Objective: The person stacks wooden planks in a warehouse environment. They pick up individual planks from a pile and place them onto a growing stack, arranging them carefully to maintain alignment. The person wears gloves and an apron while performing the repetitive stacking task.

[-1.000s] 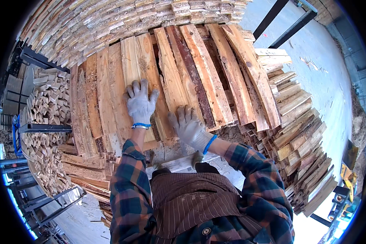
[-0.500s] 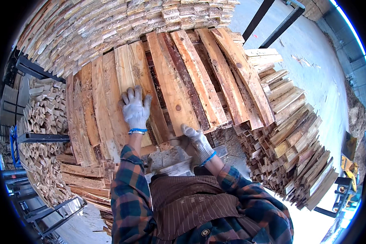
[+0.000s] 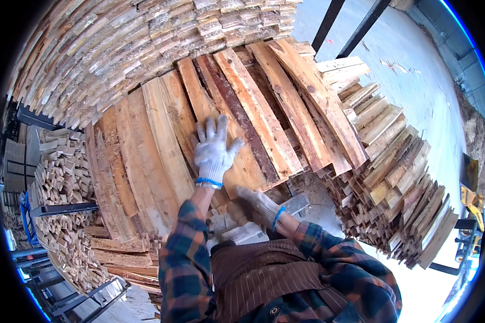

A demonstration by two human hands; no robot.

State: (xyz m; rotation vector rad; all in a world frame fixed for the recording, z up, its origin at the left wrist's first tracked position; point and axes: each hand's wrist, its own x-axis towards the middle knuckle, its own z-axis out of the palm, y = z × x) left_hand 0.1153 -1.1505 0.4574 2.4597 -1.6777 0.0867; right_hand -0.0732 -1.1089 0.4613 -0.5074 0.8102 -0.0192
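My left hand (image 3: 215,153), in a white knit glove with a blue cuff, lies flat with spread fingers on a light wooden board (image 3: 248,171) in the top layer of a stack. At the near end of that board is my gloved right hand (image 3: 263,209). Its thumb side touches or nearly touches the board's end; the other fingers are blurred, so its grip is unclear. Right of this board lies a dark, bark-edged board (image 3: 226,102), then a paler rough-edged board (image 3: 261,113). Several boards (image 3: 151,140) lie side by side to the left.
A tall wall of stacked boards (image 3: 145,40) rises behind. Piled wood (image 3: 393,177) stands at the right, with smaller pieces (image 3: 67,167) at the left. Dark metal posts (image 3: 364,27) stand at the far right, and a yellow machine (image 3: 471,202) sits near the right rim.
My left hand has shifted right onto the neighbouring board. That board has moved left against the ones beside it, and my right hand has dropped slightly at its near end.
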